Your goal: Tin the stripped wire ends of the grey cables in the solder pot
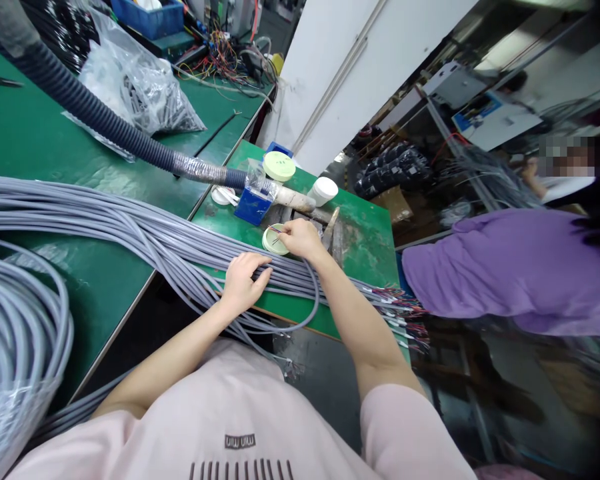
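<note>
My right hand [301, 237] pinches the stripped end of a grey cable, its thin wires pointing down into a small round pale tub [269, 241]. The tub's contents are too small to make out. From that hand the held cable [314, 293] loops down and back to the left. My left hand [244, 280] lies on the bundle of grey cables [155, 225], its thumb and fingers apart and holding nothing. At the bundle's right end, bare coloured wire ends [410, 310] with white tags hang at the bench edge.
A ribbed hose [130, 133] crosses above the bench and ends near a blue box [253, 205]. Beyond stand a white tub [324, 191] and a yellow-green lid [279, 165]. Coiled grey cable [20, 333] lies left. A person in a purple top [510, 267] is close on the right.
</note>
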The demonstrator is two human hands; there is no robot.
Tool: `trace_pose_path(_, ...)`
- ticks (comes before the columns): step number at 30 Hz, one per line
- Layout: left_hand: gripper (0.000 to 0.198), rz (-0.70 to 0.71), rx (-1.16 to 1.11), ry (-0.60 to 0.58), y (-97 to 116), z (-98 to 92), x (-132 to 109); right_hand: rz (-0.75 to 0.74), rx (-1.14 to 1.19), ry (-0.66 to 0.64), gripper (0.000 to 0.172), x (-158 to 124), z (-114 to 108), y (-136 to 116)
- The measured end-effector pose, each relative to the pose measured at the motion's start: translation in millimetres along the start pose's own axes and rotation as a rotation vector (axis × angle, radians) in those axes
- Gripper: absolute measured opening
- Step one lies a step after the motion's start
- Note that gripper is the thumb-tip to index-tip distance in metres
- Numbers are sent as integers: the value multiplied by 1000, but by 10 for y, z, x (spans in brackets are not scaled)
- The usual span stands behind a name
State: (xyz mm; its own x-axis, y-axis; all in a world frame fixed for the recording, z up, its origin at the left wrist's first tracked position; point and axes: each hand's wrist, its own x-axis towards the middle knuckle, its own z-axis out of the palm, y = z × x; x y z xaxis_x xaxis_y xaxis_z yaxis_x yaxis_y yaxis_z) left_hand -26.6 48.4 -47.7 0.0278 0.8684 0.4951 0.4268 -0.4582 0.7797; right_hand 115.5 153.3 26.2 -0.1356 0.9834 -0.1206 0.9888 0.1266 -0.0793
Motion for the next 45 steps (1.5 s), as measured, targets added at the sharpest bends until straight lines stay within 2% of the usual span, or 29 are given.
trace_pose_path(5,15,0,-15,-1,-3,-5,-4,-1,112,19,19,-26,-90,123)
trace_pose_path(10,13,-10,-11,5,-2,-3,-4,89,355,148,20,0,-178,629)
trace_pose_path(14,13,-2,-5,6,-4,0,1,233,349,181,20,88,-90,1019)
trace_pose_path(17,13,3,-9,8,-1,1,4,291,331,176,20,154,12,1156)
trace_pose_path(25,11,-18,-8,-8,20,-3,9,375,258,144,21,279,138,1199)
trace_pose_path(37,11,-7,-21,-2,25,-11,16,382,212,110,16,349,191,1187)
trace_pose_path(42,11,-9,-7,-7,29,-12,17,333,241,148,18,243,60,1158)
trace_pose_path(45,11,10,4,-6,28,-11,15,236,310,177,21,93,-87,1050)
